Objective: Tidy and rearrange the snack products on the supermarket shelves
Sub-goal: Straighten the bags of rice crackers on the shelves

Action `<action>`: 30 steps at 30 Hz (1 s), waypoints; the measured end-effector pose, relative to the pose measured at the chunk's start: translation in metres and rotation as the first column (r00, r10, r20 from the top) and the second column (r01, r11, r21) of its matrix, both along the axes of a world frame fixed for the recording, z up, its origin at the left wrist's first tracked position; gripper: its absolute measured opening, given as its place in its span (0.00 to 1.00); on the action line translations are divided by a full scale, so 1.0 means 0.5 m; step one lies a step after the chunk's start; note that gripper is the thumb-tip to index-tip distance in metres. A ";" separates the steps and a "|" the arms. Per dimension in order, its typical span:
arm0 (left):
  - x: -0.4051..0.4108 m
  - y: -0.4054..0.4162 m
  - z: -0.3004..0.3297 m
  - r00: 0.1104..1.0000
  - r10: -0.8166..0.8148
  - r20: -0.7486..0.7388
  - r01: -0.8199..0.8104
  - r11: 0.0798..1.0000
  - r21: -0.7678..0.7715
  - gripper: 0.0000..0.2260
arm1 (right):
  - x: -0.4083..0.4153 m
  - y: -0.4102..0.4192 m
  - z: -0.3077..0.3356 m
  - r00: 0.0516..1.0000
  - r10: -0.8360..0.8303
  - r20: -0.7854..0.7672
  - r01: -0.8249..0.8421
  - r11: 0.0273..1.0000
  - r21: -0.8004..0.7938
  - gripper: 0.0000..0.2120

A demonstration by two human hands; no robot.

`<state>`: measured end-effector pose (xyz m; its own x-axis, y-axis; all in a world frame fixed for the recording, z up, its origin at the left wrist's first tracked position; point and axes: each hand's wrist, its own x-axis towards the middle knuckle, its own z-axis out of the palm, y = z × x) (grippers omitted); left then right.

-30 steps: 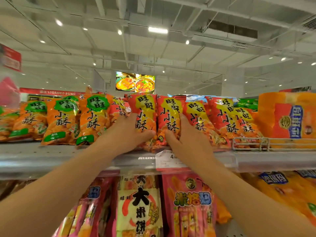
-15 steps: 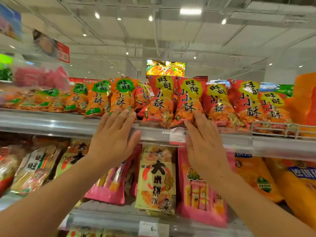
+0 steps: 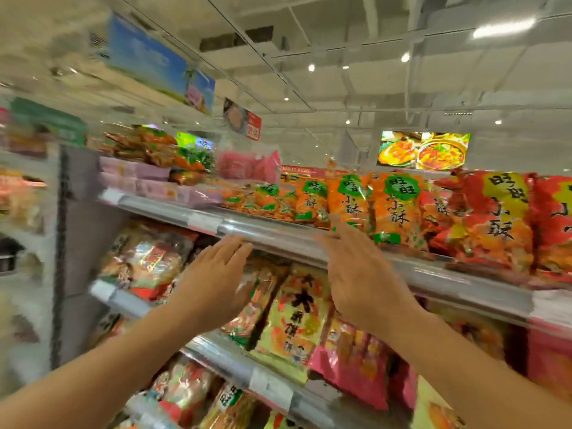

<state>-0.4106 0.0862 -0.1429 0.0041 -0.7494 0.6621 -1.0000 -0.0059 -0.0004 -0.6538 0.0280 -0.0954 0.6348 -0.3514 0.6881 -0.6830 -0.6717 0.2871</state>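
Note:
Orange snack bags with green labels (image 3: 393, 209) stand in a row on the upper metal shelf (image 3: 278, 235). To their right stand red bags with yellow labels (image 3: 492, 221). My left hand (image 3: 216, 280) is raised in front of the shelf below, fingers straight, holding nothing. My right hand (image 3: 356, 274) is held up just below the orange bags, fingers straight and empty, its fingertips close to the shelf edge. The frame is blurred by motion.
Below the upper shelf hang yellow bags (image 3: 297, 317) and pink bags (image 3: 356, 363). Pale purple packs (image 3: 145, 178) and pink packs (image 3: 247, 164) lie farther left on the upper shelf. A grey upright post (image 3: 80, 243) bounds the shelving at the left.
Both hands have let go of the red bags and come off the shelf. The view has swung left, so the orange bags now lie ahead of my right hand.

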 end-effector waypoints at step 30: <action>0.775 -0.259 0.062 0.985 -0.118 0.127 0.120 0.993 -0.010 0.31 | 0.949 -0.233 0.223 0.999 0.040 0.018 -0.042 0.987 0.156 0.25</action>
<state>-0.0231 -0.0432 -0.1118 -0.1687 -0.7279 0.6646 -0.9855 0.1120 -0.1276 -0.1794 -0.0884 0.0160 0.6411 -0.4295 0.6361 -0.6574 -0.7350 0.1663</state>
